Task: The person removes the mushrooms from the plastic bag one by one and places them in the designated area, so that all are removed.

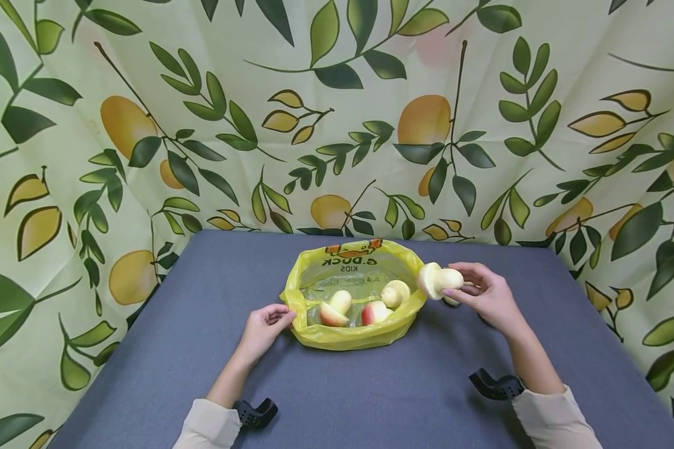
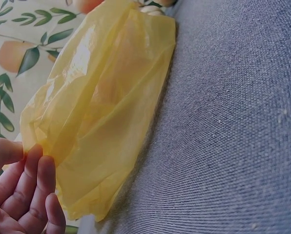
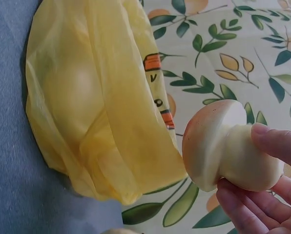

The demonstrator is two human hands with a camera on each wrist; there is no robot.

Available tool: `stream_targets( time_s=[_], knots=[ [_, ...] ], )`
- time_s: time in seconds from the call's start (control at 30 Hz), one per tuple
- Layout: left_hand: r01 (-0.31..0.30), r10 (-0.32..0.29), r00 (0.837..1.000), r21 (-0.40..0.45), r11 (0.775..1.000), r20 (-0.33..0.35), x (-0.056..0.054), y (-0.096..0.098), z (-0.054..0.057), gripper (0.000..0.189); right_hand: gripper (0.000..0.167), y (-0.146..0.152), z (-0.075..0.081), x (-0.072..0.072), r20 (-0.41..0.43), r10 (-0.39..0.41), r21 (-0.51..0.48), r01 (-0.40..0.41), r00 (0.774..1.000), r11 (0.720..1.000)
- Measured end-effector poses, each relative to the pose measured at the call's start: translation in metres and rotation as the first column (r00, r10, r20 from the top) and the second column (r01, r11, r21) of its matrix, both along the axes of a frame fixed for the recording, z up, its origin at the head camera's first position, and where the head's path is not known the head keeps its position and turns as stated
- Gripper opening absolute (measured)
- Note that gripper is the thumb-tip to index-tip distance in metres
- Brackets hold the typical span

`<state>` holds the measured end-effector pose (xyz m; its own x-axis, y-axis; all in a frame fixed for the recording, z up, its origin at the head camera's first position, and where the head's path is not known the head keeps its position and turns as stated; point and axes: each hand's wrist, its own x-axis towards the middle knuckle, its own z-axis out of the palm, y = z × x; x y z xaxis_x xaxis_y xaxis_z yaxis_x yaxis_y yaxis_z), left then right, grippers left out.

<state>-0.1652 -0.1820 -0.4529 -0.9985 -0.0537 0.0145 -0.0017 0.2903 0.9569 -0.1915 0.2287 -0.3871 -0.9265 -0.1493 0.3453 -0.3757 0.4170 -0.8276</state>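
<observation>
A yellow plastic bag (image 1: pixel 348 340) printed with a duck and lettering stands wide open on the table. Several pale mushrooms lie inside, among them one with a red-tinged cap (image 1: pixel 375 312) and one at the right (image 1: pixel 395 293). My left hand (image 1: pixel 264 330) pinches the bag's left rim between thumb and fingers; the left wrist view shows the thin film (image 2: pixel 111 117) stretching away from the fingertips. With my right hand (image 1: pixel 491 298) I grip a thick-stemmed mushroom (image 3: pixel 216 146) by its stem, its cap turned toward the bag's right rim and overlapping it in the head view.
Another pale object (image 1: pixel 451 301) lies on the table right of the bag, mostly hidden behind the right hand. The dark blue-grey cloth-covered table (image 1: pixel 337 399) runs back to a curtain (image 1: pixel 337 125) printed with leaves and fruit. Each wrist wears a black camera mount (image 1: pixel 497 385).
</observation>
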Motion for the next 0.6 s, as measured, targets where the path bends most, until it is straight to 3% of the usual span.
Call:
stream_targets(
  time_s=[0.23,0.6],
  knots=[
    [0.0,0.0,1.0,-0.012,1.0,-0.002,0.0,-0.001,-0.001,0.02,0.047,-0.01,0.001,-0.003,-0.004,0.085,-0.095,-0.085,0.996,0.992],
    [0.0,0.0,1.0,-0.005,1.0,-0.003,0.001,-0.001,0.0,0.019,0.047,-0.024,-0.001,-0.005,0.05,0.12,-0.092,-0.115,0.992,0.989]
  ],
)
